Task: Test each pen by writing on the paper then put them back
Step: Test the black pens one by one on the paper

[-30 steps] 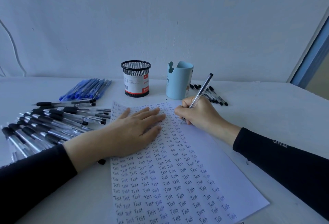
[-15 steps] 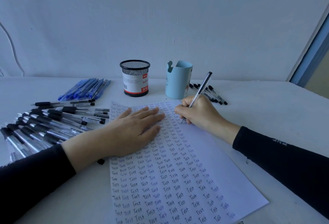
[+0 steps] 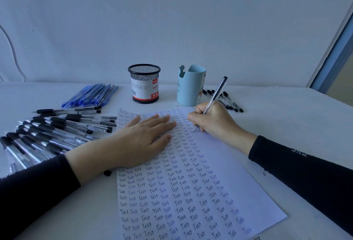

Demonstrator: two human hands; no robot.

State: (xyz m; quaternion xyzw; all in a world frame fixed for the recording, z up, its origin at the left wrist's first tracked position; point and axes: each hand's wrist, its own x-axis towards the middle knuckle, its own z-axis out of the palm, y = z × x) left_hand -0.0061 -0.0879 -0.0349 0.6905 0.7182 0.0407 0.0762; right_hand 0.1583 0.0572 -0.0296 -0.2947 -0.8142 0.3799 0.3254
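Note:
A white sheet of paper (image 3: 219,165) covered in rows of the word "Test" lies in front of me. My left hand (image 3: 137,140) rests flat on its upper left part, fingers straight. My right hand (image 3: 212,120) grips a clear pen with a black cap end (image 3: 217,92), its tip touching the paper near the right edge of the written rows. A big pile of black-grip pens (image 3: 57,131) lies to the left. A row of blue pens (image 3: 91,94) lies behind that pile. A few black-capped pens (image 3: 229,100) lie behind my right hand.
A black mesh pen cup (image 3: 144,84) with a red and white label and a light blue holder (image 3: 190,87) stand at the back, close to the white wall. A small black cap (image 3: 107,173) lies by my left wrist. The table's right edge runs near a door frame (image 3: 332,62).
The right hand has shifted very slightly while writing, the pen staying at the same spot on the paper. The left hand has not moved.

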